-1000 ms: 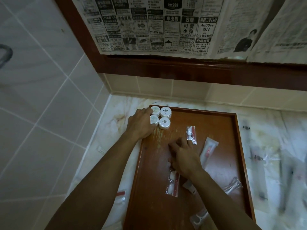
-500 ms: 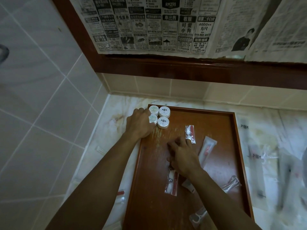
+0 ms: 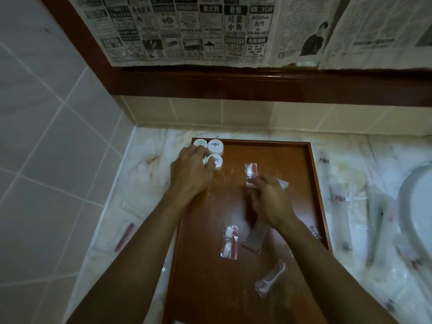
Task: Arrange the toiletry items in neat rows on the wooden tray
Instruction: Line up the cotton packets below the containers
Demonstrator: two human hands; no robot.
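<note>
The wooden tray (image 3: 314,183) lies on a marble counter. Several small white round jars (image 3: 215,146) are clustered in its far left corner. My left hand (image 3: 189,174) lies over the near left jar with its fingers curled on it, and one fingertip touches the near right jar (image 3: 217,161). My right hand (image 3: 268,199) grips a long white tube sachet (image 3: 256,235) at mid tray, tilted, with its far end (image 3: 281,183) showing past my fingers. A small red-and-white packet (image 3: 251,170) lies by my right fingertips. A second such packet (image 3: 230,242) and a clear-wrapped item (image 3: 270,279) lie nearer me.
A white basin (image 3: 418,206) sits at the right edge. Wrapped toothbrushes (image 3: 374,218) lie on the counter between it and the tray. Left of the tray lie a red stick (image 3: 124,237) and white sticks (image 3: 131,208). Tiled walls close the left and back.
My right hand has moved right and taken hold of the white tube sachet, which now lies under it. My left hand has slid further over the jars.
</note>
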